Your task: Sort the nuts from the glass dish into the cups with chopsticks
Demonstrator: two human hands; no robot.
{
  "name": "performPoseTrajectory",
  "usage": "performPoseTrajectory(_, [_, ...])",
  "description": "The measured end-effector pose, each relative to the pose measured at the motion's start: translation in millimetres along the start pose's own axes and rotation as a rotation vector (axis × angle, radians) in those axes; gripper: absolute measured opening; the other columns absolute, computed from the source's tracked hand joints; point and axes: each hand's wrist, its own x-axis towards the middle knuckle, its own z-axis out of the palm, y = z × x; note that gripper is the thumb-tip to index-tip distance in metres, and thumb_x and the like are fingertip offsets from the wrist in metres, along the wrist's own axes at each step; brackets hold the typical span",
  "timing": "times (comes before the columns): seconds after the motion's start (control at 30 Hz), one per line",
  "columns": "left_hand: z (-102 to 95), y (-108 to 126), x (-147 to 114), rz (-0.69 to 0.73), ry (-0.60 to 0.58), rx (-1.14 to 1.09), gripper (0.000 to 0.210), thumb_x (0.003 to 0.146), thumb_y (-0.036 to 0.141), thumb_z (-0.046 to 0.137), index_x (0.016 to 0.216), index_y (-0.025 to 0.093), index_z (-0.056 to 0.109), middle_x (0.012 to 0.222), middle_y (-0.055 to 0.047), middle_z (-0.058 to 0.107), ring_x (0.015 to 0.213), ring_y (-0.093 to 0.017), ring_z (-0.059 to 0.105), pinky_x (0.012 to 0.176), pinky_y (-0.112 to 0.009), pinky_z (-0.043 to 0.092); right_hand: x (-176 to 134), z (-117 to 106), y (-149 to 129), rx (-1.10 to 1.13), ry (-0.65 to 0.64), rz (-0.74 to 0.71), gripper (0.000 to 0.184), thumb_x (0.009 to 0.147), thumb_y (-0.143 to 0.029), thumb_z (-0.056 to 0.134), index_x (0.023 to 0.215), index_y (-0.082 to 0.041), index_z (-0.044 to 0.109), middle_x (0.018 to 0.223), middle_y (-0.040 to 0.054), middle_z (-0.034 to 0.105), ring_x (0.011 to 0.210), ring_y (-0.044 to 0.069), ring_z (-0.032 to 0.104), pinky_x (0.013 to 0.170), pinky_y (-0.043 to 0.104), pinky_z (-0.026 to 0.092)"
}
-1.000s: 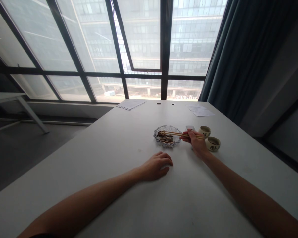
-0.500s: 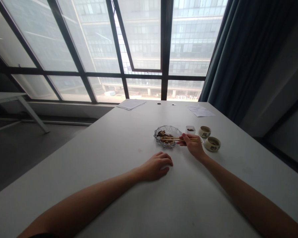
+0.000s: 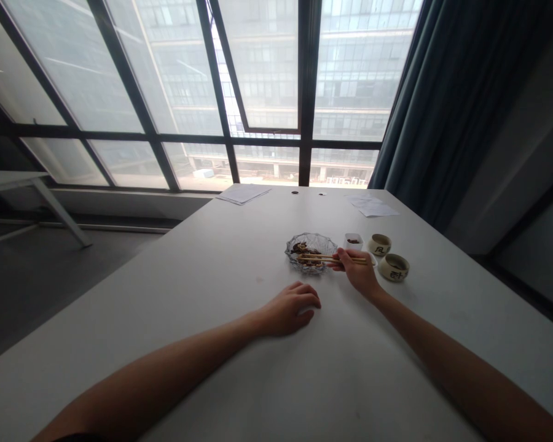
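Note:
My right hand (image 3: 357,269) is closed around a pair of wooden chopsticks (image 3: 329,259). Their tips reach left into a clear faceted glass bowl (image 3: 289,258), among dried brown pieces (image 3: 301,248) too small to name. Whether the tips pinch a piece I cannot tell. My left hand (image 3: 295,307) rests on the white table (image 3: 221,276) in front of the bowl, fingers loosely curved and apart, with nothing in it. Behind my right hand stands a small white square cup (image 3: 352,239) with dark bits inside. Another white container (image 3: 374,260) is mostly hidden by that hand.
Two beige ceramic cups with dark characters, a farther one (image 3: 380,244) and a nearer one (image 3: 394,268), stand right of my right hand. Paper sheets lie at the far left (image 3: 243,194) and far right (image 3: 372,205) of the table. Windows and a dark curtain (image 3: 424,123) are beyond.
The chopstick tips have shifted very slightly within the glass bowl. My left hand stays in the same place.

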Motion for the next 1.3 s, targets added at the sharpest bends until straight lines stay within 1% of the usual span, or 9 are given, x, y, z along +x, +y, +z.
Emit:
performPoseTrajectory(0.23, [-0.2,-0.5,-0.1,0.008,0.002,0.000,0.023,0.096,0.019,0.065,0.118,0.025,0.072,0.125,-0.008,0.069,0.119,-0.027,0.061,0.110,-0.040,0.050,-5.4,-1.2,-0.7,-0.061,-0.044,-0.054,0.058,0.071,-0.074,0.085,0.076,-0.017,0.079,0.076,0.0111,0.081,0.064,0.027,0.080,0.061,0.035,0.070])
performPoseTrajectory(0.37, [0.4,-1.3,0.1,0.009,0.003,0.002,0.024,0.096,0.018,0.066,0.118,0.025,0.071,0.125,-0.008,0.069,0.119,-0.027,0.061,0.110,-0.039,0.049,-6.4,-2.7,2.1,-0.094,-0.062,-0.077,0.054,0.075,-0.071,0.085,0.079,-0.017,0.080,0.074,0.0105,0.081,0.064,0.026,0.080,0.062,0.034,0.069])
performPoseTrajectory(0.5, [1.2,-1.8,0.6,0.007,0.002,0.004,0.024,0.095,0.018,0.066,0.117,0.025,0.072,0.124,-0.008,0.069,0.120,-0.027,0.061,0.111,-0.040,0.049,-4.5,-3.6,5.1,-0.096,-0.062,-0.082,0.056,0.076,-0.074,0.082,0.076,-0.018,0.078,0.077,0.0111,0.081,0.065,0.027,0.081,0.062,0.034,0.069])
performPoseTrajectory(0.63, [0.8,-1.3,0.9,0.007,0.003,0.000,0.024,0.096,0.019,0.066,0.117,0.025,0.072,0.124,-0.008,0.069,0.119,-0.027,0.061,0.110,-0.040,0.049,-4.7,-3.1,5.1,-0.091,-0.057,-0.088,0.056,0.076,-0.074,0.082,0.078,-0.018,0.078,0.078,0.0110,0.081,0.068,0.028,0.081,0.063,0.035,0.069])
performPoseTrajectory(0.8, [0.0,0.6,1.2,0.007,0.007,-0.007,0.024,0.095,0.017,0.066,0.117,0.025,0.072,0.123,-0.007,0.069,0.118,-0.027,0.061,0.109,-0.039,0.049,-4.9,-4.3,0.7,-0.095,-0.047,-0.111,0.054,0.078,-0.073,0.081,0.078,-0.019,0.078,0.073,0.0094,0.080,0.067,0.027,0.081,0.063,0.034,0.069])
performPoseTrajectory(1.0, [0.4,0.1,0.1,0.011,0.010,-0.008,0.024,0.095,0.017,0.065,0.117,0.026,0.072,0.124,-0.007,0.069,0.118,-0.026,0.061,0.110,-0.038,0.049,0.9,-9.6,-12.8,-0.094,-0.019,-0.151,0.051,0.081,-0.070,0.081,0.081,-0.018,0.079,0.079,0.0090,0.081,0.069,0.026,0.081,0.066,0.034,0.069])
performPoseTrajectory(1.17, [0.4,-0.6,-0.2,0.011,0.011,-0.010,0.023,0.096,0.017,0.066,0.117,0.026,0.072,0.123,-0.007,0.069,0.118,-0.026,0.061,0.109,-0.037,0.049,5.7,-14.5,-31.9,-0.103,0.018,-0.206,0.052,0.081,-0.069,0.082,0.080,-0.018,0.079,0.080,0.0096,0.081,0.070,0.026,0.082,0.064,0.033,0.069])
performPoseTrajectory(1.3, [1.3,-1.5,-0.2,0.013,0.011,-0.012,0.023,0.096,0.018,0.066,0.117,0.026,0.072,0.124,-0.007,0.069,0.118,-0.026,0.061,0.110,-0.037,0.049,15.1,-30.0,-53.2,-0.148,0.065,-0.266,0.049,0.083,-0.066,0.082,0.082,-0.017,0.080,0.077,0.0094,0.080,0.070,0.026,0.082,0.064,0.031,0.069])
